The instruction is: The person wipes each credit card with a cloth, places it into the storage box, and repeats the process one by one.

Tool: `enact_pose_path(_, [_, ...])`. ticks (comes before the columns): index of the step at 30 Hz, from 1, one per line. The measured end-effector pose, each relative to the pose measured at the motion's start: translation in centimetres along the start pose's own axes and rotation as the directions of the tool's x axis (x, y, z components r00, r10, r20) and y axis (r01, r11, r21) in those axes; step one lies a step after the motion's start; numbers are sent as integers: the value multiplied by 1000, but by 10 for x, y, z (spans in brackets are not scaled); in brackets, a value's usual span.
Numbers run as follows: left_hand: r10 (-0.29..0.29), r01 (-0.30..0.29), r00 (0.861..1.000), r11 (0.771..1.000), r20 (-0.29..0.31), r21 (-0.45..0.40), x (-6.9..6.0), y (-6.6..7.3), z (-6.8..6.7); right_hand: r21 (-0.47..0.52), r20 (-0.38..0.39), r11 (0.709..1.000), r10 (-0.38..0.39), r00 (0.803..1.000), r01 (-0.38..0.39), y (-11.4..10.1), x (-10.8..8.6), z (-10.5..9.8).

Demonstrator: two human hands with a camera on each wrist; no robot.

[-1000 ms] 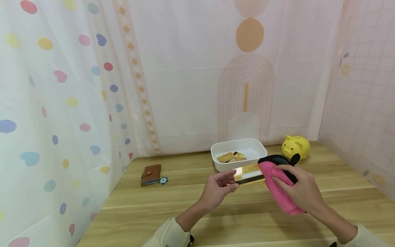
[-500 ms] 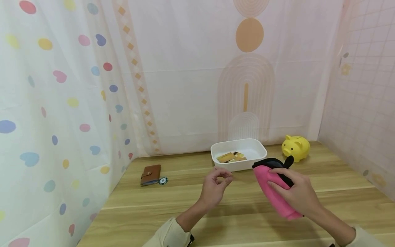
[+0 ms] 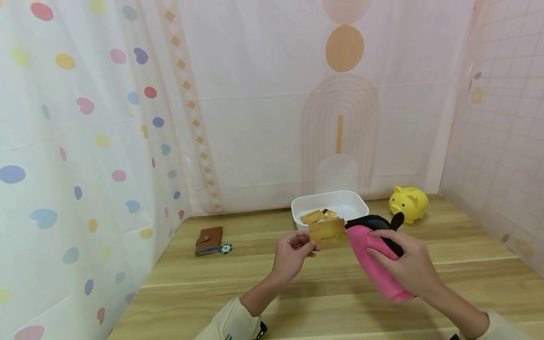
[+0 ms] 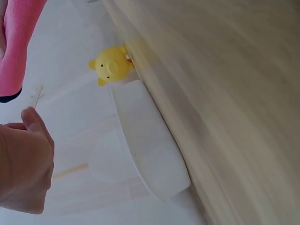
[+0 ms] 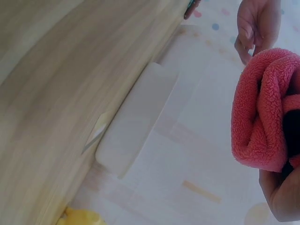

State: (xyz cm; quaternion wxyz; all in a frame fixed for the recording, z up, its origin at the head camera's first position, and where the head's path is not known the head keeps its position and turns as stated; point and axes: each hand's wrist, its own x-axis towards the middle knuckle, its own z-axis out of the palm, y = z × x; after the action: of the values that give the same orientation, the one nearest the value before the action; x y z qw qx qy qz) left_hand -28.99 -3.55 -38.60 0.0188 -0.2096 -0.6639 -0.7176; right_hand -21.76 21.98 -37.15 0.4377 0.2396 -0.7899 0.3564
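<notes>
My left hand (image 3: 290, 257) pinches a gold bank card (image 3: 326, 233) by its left edge, between thumb and fingers. The card's far edge is right beside the black-trimmed mouth of a pink fleece pouch (image 3: 374, 264); whether they touch, I cannot tell. My right hand (image 3: 412, 262) grips the pouch from the right, with a black ear-like tab above its fingers. In the left wrist view the card (image 4: 38, 96) shows nearly edge-on above my thumb. The pouch (image 5: 255, 117) hides most of my right hand in the right wrist view.
Behind the hands stands a white tub (image 3: 361, 208) with several gold cards (image 3: 312, 216) in it. A yellow piggy bank (image 3: 409, 204) is to its right. Far left lie a brown wallet (image 3: 209, 240) and a poker chip (image 3: 226, 249). One striped card (image 5: 97, 131) lies by the tub.
One second ago my left hand held a card with its striped back showing. Half a second ago no card showed there; now a card's gold front shows. The pouch has shifted slightly left.
</notes>
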Motion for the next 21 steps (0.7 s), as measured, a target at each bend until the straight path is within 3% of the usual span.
enact_pose_path(7, [-56,61,992,997,111,-40,-2,1,0,62,18,998,-25,1000,23,-6,1,9])
enact_pose_path(16, [-87,117,963,987,256,-106,-4,1,0,134,19,988,-82,996,79,-14,7,20])
enact_pose_path(21, [-61,114,942,983,330,-144,-5,0,2,140,48,987,-86,995,78,-15,8,25])
